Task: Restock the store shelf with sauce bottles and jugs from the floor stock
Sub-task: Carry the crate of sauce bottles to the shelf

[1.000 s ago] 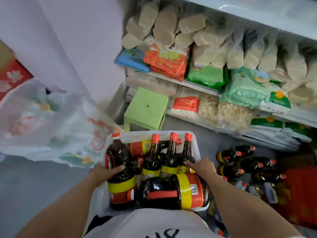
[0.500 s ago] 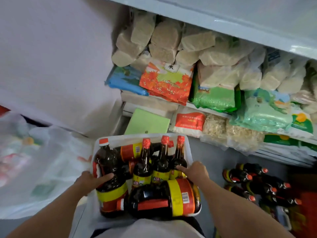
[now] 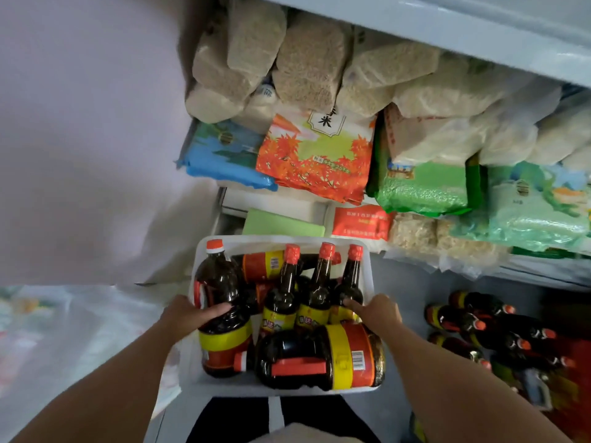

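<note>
I hold a white plastic bin (image 3: 281, 240) in front of my body, filled with dark sauce. In it a tall jug (image 3: 220, 292) with a red cap stands at the left, three slim bottles (image 3: 315, 292) stand in the middle, and a big jug (image 3: 323, 358) lies on its side at the front. My left hand (image 3: 192, 313) grips the bin's left rim, fingers resting on the tall jug. Over the right rim curls my right hand (image 3: 377, 311), its fingers beside the slim bottles. More sauce bottles (image 3: 479, 324) lie on the floor at the right.
The shelf unit ahead holds rice and grain bags (image 3: 316, 155) on its lower levels, under a pale upper shelf board (image 3: 447, 36). A green stool (image 3: 283, 223) stands just beyond the bin. A white wall panel (image 3: 89, 139) fills the left. Clear plastic bags (image 3: 64, 340) lie at the lower left.
The bin has risen with both hands still on its rims, and my view has tilted up toward the shelves. The stool and floor bottles now sit lower and nearer the bin.
</note>
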Demonstrator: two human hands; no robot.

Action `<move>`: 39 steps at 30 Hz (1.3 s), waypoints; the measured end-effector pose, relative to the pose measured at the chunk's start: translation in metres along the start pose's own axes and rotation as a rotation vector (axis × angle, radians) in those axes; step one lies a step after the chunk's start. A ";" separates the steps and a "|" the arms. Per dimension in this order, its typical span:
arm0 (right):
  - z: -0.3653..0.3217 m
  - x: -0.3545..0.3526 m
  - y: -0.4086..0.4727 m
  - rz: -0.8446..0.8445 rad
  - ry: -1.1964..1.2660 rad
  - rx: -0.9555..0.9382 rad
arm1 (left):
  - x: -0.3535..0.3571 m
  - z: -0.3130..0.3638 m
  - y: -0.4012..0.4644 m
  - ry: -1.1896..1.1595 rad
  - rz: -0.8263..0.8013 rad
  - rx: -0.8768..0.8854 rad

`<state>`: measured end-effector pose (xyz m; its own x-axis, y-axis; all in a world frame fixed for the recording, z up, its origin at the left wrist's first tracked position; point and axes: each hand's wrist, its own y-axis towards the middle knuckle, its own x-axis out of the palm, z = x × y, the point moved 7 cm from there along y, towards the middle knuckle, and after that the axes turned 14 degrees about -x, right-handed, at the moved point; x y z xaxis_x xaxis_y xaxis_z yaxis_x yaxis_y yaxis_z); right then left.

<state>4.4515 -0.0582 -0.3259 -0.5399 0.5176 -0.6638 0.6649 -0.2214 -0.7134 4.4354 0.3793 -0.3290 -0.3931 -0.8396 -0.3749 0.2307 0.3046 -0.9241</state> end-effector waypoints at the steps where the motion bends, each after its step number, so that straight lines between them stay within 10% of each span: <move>1: -0.004 0.000 0.008 0.007 0.005 0.009 | -0.006 0.007 0.010 0.009 0.007 -0.002; 24: -0.040 0.034 0.118 0.017 0.107 0.108 | -0.046 0.060 0.197 0.158 0.023 0.021; 39: -0.058 0.015 0.081 -0.049 0.069 -0.016 | -0.026 0.089 0.100 0.107 0.304 -0.002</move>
<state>4.5269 -0.0201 -0.3808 -0.5359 0.5833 -0.6104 0.6466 -0.1813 -0.7409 4.5475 0.3918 -0.4055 -0.3981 -0.6576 -0.6396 0.3507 0.5351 -0.7685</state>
